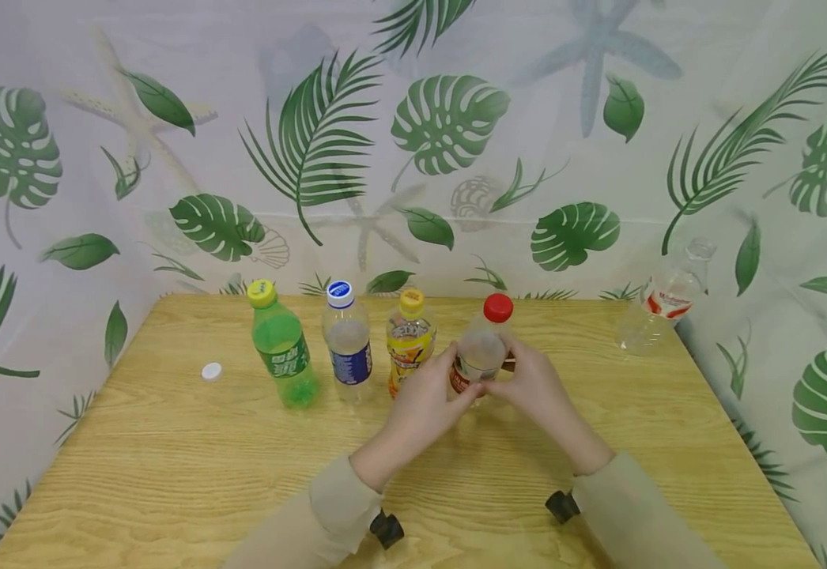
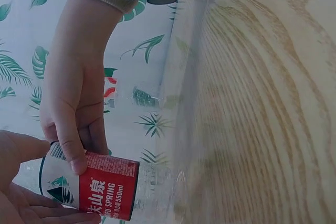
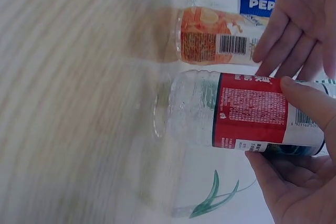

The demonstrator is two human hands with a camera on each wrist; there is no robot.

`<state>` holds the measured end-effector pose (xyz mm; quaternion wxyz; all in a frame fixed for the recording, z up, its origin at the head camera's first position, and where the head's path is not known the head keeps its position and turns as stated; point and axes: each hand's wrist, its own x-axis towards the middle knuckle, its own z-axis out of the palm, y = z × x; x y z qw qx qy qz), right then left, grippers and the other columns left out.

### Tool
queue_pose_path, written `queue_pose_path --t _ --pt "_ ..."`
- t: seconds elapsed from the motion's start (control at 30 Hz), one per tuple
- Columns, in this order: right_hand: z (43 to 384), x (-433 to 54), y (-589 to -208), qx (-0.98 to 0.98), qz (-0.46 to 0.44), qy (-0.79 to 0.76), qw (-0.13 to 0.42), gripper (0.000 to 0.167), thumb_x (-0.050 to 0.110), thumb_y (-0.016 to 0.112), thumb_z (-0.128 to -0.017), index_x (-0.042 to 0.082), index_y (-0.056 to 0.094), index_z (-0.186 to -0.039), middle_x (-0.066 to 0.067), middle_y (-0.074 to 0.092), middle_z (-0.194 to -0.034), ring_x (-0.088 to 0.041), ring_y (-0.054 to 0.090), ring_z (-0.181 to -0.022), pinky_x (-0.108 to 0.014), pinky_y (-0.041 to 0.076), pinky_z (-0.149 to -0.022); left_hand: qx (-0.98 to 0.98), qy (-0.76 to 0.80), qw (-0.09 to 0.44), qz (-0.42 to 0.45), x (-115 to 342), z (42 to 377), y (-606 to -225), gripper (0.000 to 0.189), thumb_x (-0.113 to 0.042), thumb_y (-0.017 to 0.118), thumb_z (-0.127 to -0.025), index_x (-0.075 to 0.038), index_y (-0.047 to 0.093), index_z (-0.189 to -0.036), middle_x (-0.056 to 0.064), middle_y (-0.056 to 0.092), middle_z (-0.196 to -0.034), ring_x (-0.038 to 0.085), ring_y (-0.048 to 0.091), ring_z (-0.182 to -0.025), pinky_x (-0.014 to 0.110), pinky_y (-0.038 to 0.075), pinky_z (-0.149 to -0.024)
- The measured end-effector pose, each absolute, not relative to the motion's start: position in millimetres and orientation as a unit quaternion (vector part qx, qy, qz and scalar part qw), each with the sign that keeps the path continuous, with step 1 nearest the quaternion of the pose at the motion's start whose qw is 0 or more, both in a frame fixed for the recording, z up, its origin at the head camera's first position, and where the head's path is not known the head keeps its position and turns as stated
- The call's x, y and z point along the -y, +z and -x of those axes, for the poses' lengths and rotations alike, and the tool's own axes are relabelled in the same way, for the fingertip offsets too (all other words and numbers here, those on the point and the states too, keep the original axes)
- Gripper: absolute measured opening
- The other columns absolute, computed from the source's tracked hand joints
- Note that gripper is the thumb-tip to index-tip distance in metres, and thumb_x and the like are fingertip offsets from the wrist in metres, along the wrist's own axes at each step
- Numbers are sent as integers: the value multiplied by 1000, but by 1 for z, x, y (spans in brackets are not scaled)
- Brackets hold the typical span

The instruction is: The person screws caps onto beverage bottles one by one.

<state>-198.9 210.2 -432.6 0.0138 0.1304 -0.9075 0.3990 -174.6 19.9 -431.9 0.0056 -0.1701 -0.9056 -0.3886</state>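
Observation:
Both hands are on a clear plastic bottle (image 1: 480, 352) with a red cap (image 1: 498, 308) and a red-and-white label reading "FU SPRING 550ml" in the left wrist view. My left hand (image 1: 421, 403) holds it from the left, thumb in front and fingers along its side. From the right, my right hand (image 1: 538, 391) grips it, thumb on one side of the label (image 3: 252, 108) and fingers on the other. The bottle stands upright at the tabletop; whether its base touches the wood is unclear. Just left is an orange-drink bottle (image 1: 408, 340) with a yellow cap.
Farther left stand a blue-labelled Pepsi bottle (image 1: 348, 356) with a white cap and a green bottle (image 1: 285, 352) with a yellow cap. A loose white cap (image 1: 211, 371) lies on the wooden table (image 1: 171, 450). An uncapped clear bottle (image 1: 662, 304) leans at the right back edge.

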Motion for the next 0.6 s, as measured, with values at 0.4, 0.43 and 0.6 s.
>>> queue_pose_path --t 0.4,0.43,0.6 --pt "213 -201 -435 911 -132 390 -1 63 12 88 -86 -6 59 -138 -26 70 -131 -46 70 -120 -56 60 -100 914 -374 -10 155 -17 170 -439 78 -35 70 -104 2 34 -163 24 55 -155 38 60 -139 50 54 -112" --pt "213 -201 -435 910 -133 392 -4 63 11 88 -86 -6 58 -138 -26 69 -132 -46 70 -120 -56 60 -101 915 -373 -13 154 -17 170 -440 79 -36 70 -104 2 33 -163 24 54 -156 38 59 -140 51 54 -112" --pt "216 -199 -438 907 -134 398 -19 63 11 87 -87 -7 57 -140 -27 68 -135 -47 69 -121 -57 59 -102 914 -378 -29 146 -16 169 -442 84 -38 70 -104 2 28 -165 24 50 -160 39 55 -144 52 52 -114"
